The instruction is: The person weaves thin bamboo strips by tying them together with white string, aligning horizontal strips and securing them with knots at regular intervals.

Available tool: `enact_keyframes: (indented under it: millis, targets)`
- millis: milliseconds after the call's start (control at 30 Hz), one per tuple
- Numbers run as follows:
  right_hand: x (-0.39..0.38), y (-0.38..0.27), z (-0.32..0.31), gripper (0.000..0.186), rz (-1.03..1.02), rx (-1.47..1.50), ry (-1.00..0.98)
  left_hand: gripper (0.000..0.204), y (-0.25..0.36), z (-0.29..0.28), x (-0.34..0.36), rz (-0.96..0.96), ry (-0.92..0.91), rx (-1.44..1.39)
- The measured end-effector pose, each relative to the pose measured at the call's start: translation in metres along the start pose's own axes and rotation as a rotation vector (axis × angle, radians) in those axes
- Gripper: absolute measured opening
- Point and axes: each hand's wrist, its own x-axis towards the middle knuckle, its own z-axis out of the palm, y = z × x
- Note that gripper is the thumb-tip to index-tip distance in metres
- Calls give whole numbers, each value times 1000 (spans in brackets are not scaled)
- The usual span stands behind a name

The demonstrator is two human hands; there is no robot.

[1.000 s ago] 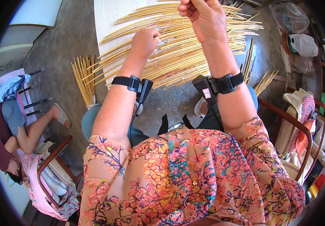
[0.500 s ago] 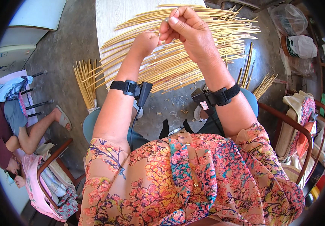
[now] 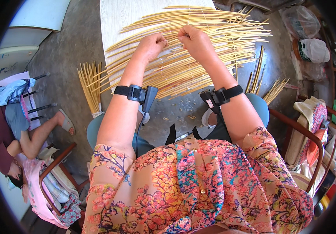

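A loose mat of thin yellow-brown reed stalks (image 3: 179,74) spreads over a pale wood-grain board (image 3: 115,23). Fine white thread crosses the stalks in rows. Above the mat, my left hand (image 3: 151,46) is closed, thumb and fingers pinched together. To its right, my right hand (image 3: 195,41) is likewise pinched, its fingertips a short gap from the left ones. What either pinch holds is too small to make out. A bit of white thread (image 3: 161,60) shows just below my left hand. Both wrists wear black straps with small devices.
Upright reed bundles stand at left (image 3: 90,84) and right (image 3: 275,90). Scraps of reed and thread litter the floor (image 3: 183,109) by my feet. A wooden-armed chair (image 3: 308,132) is at right. Another person (image 3: 10,128) sits at far left beside a second chair (image 3: 55,167).
My right hand has come down toward the mat from a raised position, still pinched. My left hand has shifted slightly right, and its fingers now show more clearly.
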Motion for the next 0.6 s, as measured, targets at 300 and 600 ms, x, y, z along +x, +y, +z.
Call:
enact_keyframes:
  millis: [300, 600]
  targets:
    - [6, 18, 25, 12, -293, -718, 198, 20, -6, -5, 1, -6, -27, 54]
    - [14, 31, 26, 6, -312, -439, 135, 14, -16, -2, 9, -47, 41, -222]
